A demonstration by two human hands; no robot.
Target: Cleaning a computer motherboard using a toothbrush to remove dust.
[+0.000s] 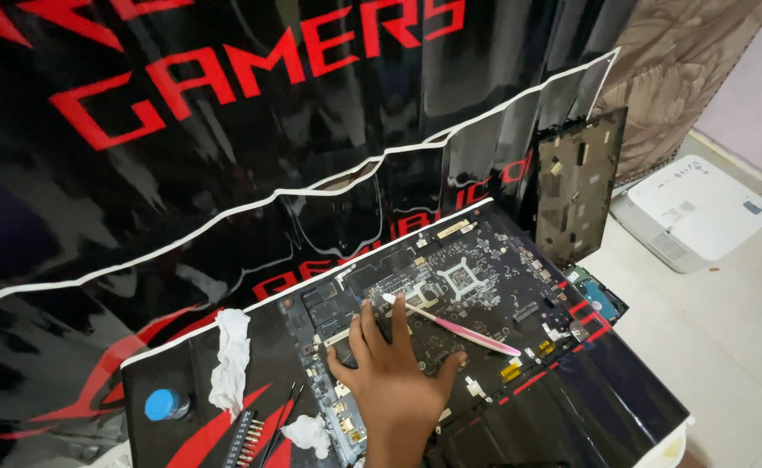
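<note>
My left hand [394, 373] lies flat, fingers spread, on a dark laptop circuit board [476, 282] that rests on a black table with red graphics [589, 390]. A pink-handled toothbrush [463, 331] lies across the board just beyond my fingers, its white bristle head [390, 299] by my index fingertip. I cannot tell if the brush touches my hand. My right hand is out of view.
A crumpled white tissue [229, 360], a blue-capped bottle [166, 404], a strip of screwdriver bits [242, 438], thin black tools [284, 414] and a second tissue [310, 432] sit left of the board. A dark cover panel [576, 186] leans at the back right, above a hard drive [599, 299]. A white projector [693, 212] stands on the floor.
</note>
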